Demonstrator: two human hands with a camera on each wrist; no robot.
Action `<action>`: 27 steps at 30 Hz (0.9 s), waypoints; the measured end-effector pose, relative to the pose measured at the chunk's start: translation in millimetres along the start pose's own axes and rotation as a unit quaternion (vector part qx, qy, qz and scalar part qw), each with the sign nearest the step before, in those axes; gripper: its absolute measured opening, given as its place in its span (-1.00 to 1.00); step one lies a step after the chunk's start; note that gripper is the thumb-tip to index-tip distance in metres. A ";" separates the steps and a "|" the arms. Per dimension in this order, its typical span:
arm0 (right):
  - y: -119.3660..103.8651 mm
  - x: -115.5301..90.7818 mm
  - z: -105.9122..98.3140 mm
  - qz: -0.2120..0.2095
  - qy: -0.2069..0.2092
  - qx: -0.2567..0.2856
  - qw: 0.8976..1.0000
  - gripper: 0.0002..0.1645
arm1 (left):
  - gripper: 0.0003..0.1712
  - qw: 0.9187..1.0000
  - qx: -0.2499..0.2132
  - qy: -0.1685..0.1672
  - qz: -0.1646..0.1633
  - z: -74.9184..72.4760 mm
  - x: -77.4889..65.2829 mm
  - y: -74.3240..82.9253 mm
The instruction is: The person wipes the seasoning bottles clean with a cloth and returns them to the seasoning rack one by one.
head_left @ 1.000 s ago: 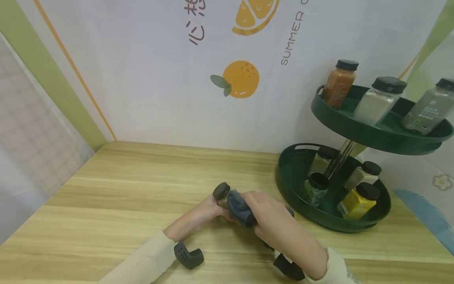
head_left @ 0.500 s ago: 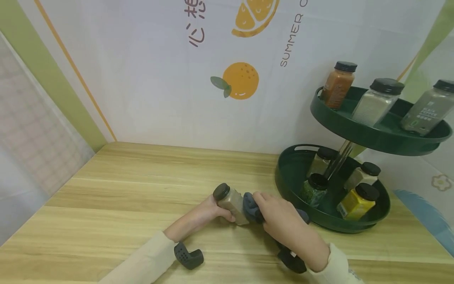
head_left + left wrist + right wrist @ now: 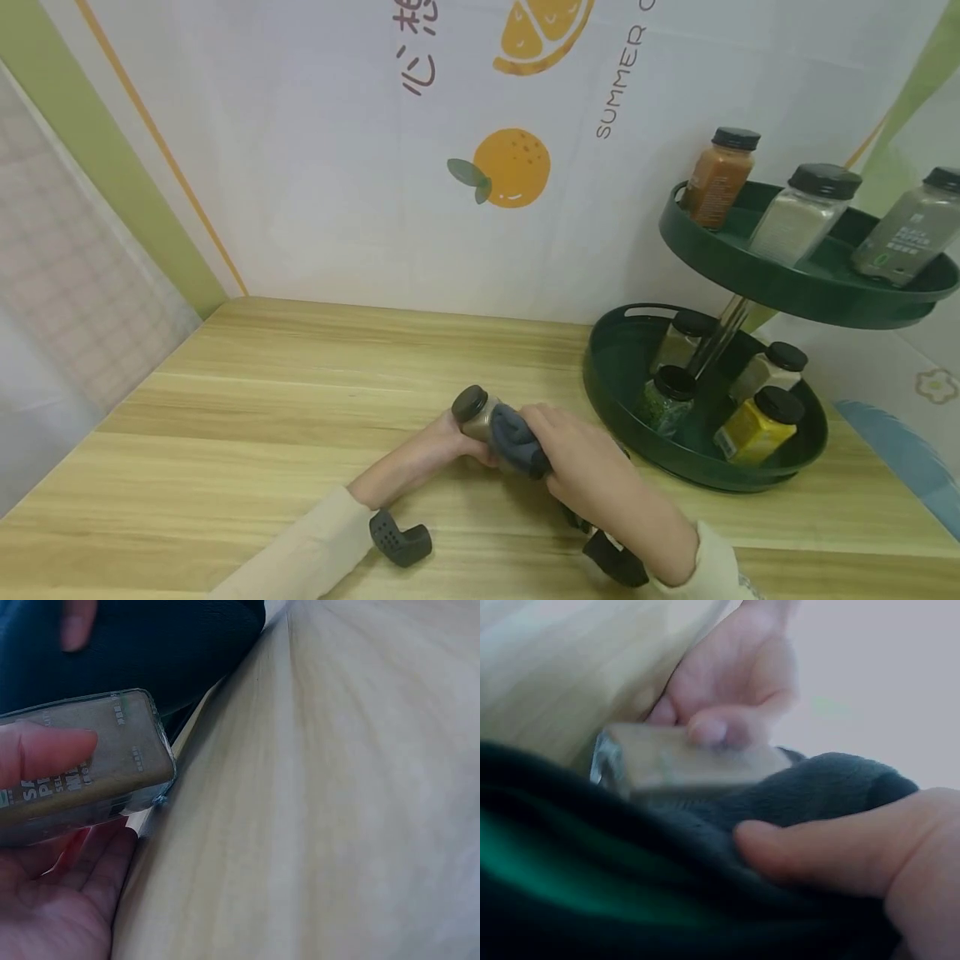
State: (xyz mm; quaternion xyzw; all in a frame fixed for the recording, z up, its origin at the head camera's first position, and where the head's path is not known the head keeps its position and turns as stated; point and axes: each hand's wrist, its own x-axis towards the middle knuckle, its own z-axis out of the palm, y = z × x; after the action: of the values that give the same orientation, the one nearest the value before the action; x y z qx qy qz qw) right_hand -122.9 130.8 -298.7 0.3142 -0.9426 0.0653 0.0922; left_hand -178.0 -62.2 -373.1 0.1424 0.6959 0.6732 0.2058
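My left hand grips a clear spice jar full of tan powder, tilted, its black lid pointing up and left. In the left wrist view, the thumb lies across the printed side of the jar, and the base faces right. A folded dark grey-blue cloth is held in my right hand and lies against the jar's side, covering much of it in the head view. The right wrist view shows my thumb pressing on the cloth, with the jar just beyond.
At the right stands a dark green two-tier rack. Its lower tray holds several jars, including a yellow one; the upper tray carries three more. A wooden table lies below, with a printed white curtain behind.
My right hand slid the cloth right, towards the jar's base, baring its side, then brought it back left over the jar. The left hand stays almost still.
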 end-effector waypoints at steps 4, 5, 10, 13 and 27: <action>3.7 -2.2 -0.3 0.035 -0.026 -0.020 0.999 -0.50 | -0.29 1.000 0.005 -0.011 0.004 -0.7 -1.1 -0.2; 4.3 -2.7 -0.3 0.041 -0.034 -0.026 0.998 -0.51 | -0.27 1.000 0.004 -0.011 0.003 -0.9 -1.5 -0.2; 5.6 -4.0 -0.4 0.047 -0.049 -0.045 0.997 -0.53 | -0.21 1.000 -0.002 -0.021 0.000 -1.5 -2.0 -0.6; 4.6 -4.5 -0.6 0.029 -0.038 -0.047 0.998 -0.51 | -0.23 1.000 -0.003 -0.023 -0.002 -1.2 -1.6 -0.8; -7.9 -0.7 -2.1 -0.011 0.004 0.077 0.997 -0.31 | -0.33 1.000 0.025 0.009 -0.003 -0.8 0.4 -0.2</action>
State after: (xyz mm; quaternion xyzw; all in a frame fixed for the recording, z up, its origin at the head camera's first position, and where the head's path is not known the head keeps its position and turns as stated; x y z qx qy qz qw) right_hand -117.3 125.3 -296.3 0.3301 -0.9311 0.1377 0.0721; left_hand -178.7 -62.7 -373.3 0.1393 0.7150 0.6558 0.1982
